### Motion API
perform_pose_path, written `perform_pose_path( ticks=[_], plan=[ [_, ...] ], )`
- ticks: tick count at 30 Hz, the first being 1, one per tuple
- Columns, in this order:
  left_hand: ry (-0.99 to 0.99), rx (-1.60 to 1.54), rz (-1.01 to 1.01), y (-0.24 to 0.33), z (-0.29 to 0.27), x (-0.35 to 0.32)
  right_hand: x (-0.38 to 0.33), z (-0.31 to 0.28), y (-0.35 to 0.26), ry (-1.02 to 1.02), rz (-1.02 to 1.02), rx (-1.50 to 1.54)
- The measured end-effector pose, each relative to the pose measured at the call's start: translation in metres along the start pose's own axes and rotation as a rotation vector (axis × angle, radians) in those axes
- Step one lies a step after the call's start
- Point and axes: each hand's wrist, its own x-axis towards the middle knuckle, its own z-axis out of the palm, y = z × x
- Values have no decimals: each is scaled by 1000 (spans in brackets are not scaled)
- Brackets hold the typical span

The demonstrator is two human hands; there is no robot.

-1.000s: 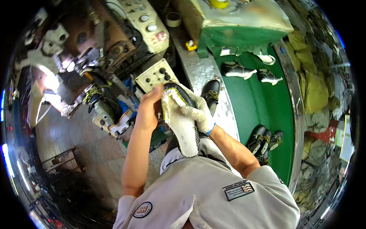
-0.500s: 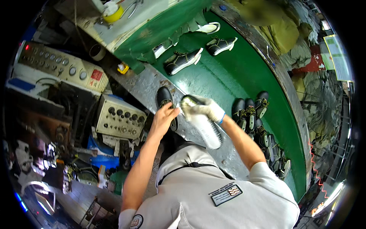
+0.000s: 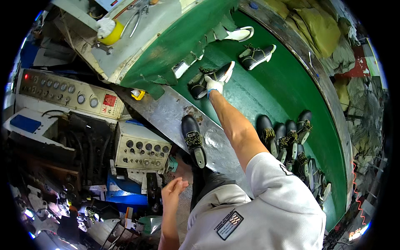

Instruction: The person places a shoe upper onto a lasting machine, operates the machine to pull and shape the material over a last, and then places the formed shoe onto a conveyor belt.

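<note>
My right hand (image 3: 214,84), in a white glove, reaches across the green trough and closes on the side of a black shoe (image 3: 197,88) with a white sole. Its fingertips are partly hidden against the shoe. My bare left hand (image 3: 173,191) hangs low beside my leg, empty, with its fingers loosely extended. Between my arms, another black shoe (image 3: 192,127) with yellow-flecked laces rests on the grey metal ledge (image 3: 218,143), its toe pointing away from me.
Farther along the green trough (image 3: 250,93) lie a black shoe (image 3: 257,57) and a white-soled shoe (image 3: 239,34). Several black shoes (image 3: 266,129) cluster at the right. At left stand control boxes (image 3: 141,146) with knobs. Pliers (image 3: 135,21) and a yellow tape roll (image 3: 112,35) sit on the upper bench.
The shoe my right hand held is out of that hand, which has moved forward to a shoe in the trough. My left hand has left the ledge shoe and dropped back toward me.
</note>
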Motion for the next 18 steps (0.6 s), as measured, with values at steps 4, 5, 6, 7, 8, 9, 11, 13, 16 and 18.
perform_pose_path(
  ticks=[4, 5, 6, 7, 8, 9, 11, 13, 16, 18],
  plan=[
    [72, -99, 32, -5, -19, -22, -27, -31, 3, -522, -11, 479],
    [176, -142, 31, -16, -34, -43, -95, -39, -7, -798, 140, 617],
    [183, -110, 69, 4, -39, -42, -99, -58, -3, -953, 202, 707],
    [227, -123, 110, 11, -54, -48, -158, -90, -21, -1088, 293, 633],
    [264, -112, 181, 27, -62, -45, -179, -113, -20, -1260, 256, 712],
    [270, -151, 279, 33, -79, -40, -218, -130, -26, -1397, 218, 776],
    [310, -155, 384, 74, -101, -38, -304, -151, -44, -1528, 528, 900],
    [287, -250, 471, 80, -134, -30, -378, -160, -38, -1570, 767, 845],
    [241, -311, 514, 87, -184, -39, -452, -160, -21, -1581, 572, 482],
    [217, -386, 431, 75, -222, -70, -501, -153, -17, -1669, 364, 278]
  ],
)
